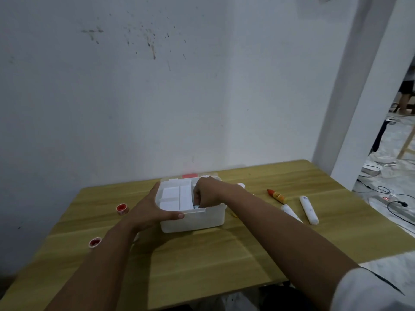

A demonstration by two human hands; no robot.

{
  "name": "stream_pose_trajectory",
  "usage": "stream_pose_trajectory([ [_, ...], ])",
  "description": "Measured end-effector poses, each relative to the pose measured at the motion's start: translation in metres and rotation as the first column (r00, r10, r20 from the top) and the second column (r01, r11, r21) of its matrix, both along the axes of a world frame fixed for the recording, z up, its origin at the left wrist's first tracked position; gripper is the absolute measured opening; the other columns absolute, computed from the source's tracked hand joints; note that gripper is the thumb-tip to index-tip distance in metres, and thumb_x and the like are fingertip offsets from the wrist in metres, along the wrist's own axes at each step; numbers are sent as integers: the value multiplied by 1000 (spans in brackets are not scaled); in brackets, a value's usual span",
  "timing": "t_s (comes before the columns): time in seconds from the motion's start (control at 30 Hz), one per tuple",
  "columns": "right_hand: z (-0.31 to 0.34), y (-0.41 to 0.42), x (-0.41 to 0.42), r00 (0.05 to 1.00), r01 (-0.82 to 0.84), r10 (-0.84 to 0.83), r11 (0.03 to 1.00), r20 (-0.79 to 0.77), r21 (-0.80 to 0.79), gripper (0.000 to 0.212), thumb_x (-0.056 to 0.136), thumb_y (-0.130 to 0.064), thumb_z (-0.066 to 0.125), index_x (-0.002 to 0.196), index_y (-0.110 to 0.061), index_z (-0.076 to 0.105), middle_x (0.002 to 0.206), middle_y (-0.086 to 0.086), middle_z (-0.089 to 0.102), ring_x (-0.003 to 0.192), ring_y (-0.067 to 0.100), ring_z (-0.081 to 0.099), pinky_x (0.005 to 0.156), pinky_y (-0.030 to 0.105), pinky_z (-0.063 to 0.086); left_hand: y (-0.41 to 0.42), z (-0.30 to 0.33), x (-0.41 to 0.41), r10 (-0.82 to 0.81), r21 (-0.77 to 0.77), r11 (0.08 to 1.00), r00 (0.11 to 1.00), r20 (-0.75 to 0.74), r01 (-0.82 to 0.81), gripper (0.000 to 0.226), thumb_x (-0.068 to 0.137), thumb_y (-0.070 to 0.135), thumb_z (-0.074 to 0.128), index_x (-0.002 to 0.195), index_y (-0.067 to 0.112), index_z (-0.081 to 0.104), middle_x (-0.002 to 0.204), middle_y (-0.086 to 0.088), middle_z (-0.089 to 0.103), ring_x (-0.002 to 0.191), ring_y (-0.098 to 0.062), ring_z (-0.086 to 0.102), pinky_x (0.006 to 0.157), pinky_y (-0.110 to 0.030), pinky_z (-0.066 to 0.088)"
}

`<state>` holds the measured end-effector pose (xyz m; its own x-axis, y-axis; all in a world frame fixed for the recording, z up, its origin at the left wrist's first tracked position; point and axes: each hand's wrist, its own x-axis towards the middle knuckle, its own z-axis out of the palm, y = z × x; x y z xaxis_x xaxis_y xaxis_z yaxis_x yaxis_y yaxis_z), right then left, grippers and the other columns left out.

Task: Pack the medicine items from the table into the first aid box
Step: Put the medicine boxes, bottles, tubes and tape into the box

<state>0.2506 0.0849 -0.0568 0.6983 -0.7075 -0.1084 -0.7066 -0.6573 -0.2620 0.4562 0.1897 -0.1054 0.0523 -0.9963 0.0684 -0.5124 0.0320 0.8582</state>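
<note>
A white translucent first aid box stands open in the middle of the wooden table, with a white divided tray inside. My left hand grips the box's left front corner, thumb along the front rim. My right hand reaches down into the right side of the box, fingers curled; what they hold is hidden. Two small red-capped rolls lie on the left. An orange bottle with a red cap and two white tubes lie on the right.
A white wall stands right behind the table. The box's lid with a red patch lies behind it. A small white object peeks past my right wrist. Cables and a power strip lie on the floor at the right.
</note>
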Motion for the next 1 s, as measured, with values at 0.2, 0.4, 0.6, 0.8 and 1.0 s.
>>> stream_pose_trajectory([
  [0.2,9,0,-14,990,56,-71,991,119,125,12,83,-12,81,95,-9,82,94,6,79,74,14,69,74,31,63,0,2,-2,12,2,1000,1000,24,-12,121,42,68,93,146,45,34,131,29,50,118,-1,51,82,-21,48],
  [0.4,46,-13,-50,966,197,-162,967,203,-164,18,86,-16,71,101,-17,81,102,2,78,95,20,72,84,32,58,2,2,-2,12,-8,1000,1000,-2,-12,120,43,65,96,147,43,40,133,26,56,121,2,53,82,-22,49],
  [0.6,47,-8,-81,922,371,-384,915,-58,-161,32,77,-27,84,99,-12,66,91,5,69,81,24,69,73,36,61,4,3,-4,14,-5,1000,1000,-26,-15,121,40,66,96,146,44,41,132,25,58,117,6,54,82,-22,49],
  [0.8,42,-8,-86,919,394,-394,918,0,-34,19,78,-8,85,95,-5,75,87,14,77,73,25,78,69,42,66,2,2,-2,0,-2,1000,1000,-28,0,118,45,59,98,147,43,40,134,25,57,121,2,54,86,-25,51],
  [1.0,98,-22,-73,920,386,-350,886,177,-258,23,74,-14,83,95,-13,75,91,6,72,78,25,71,73,42,64,0,0,-1,-9,4,1000,1000,-16,9,117,47,59,98,147,44,38,133,26,56,120,3,53,85,-24,51],
])
